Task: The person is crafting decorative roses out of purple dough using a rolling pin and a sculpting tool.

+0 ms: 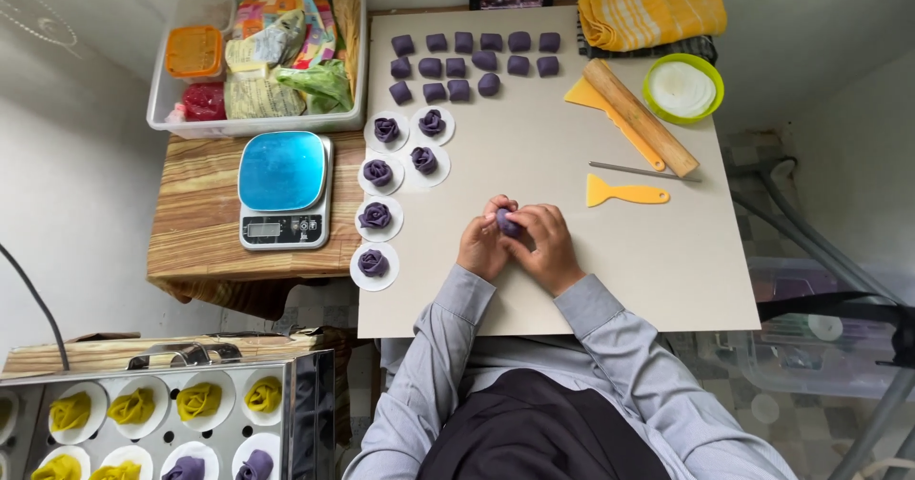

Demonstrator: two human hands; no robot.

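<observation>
— What's in hand?
— Both hands, left hand [483, 245] and right hand [543, 242], pinch one purple dough piece [506, 221] over the near middle of the table [572, 280], apparently shaping it into a rose.
— Next?
— Probably a round paper, like the finished rose [373, 264] at left.

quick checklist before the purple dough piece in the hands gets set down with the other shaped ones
1. Dough piece gripped by both hands, left hand, right hand: ok.
2. Shape finished like the purple rosettes: cannot tell, fingers hide it.
3. Free white paper round waiting on the board: not ok, all six rounds in view carry a rosette.
4. Uncut dough blocks left in stock: ok.
5. Board space below the last rosette: not ok, it sits near the edge.
</observation>
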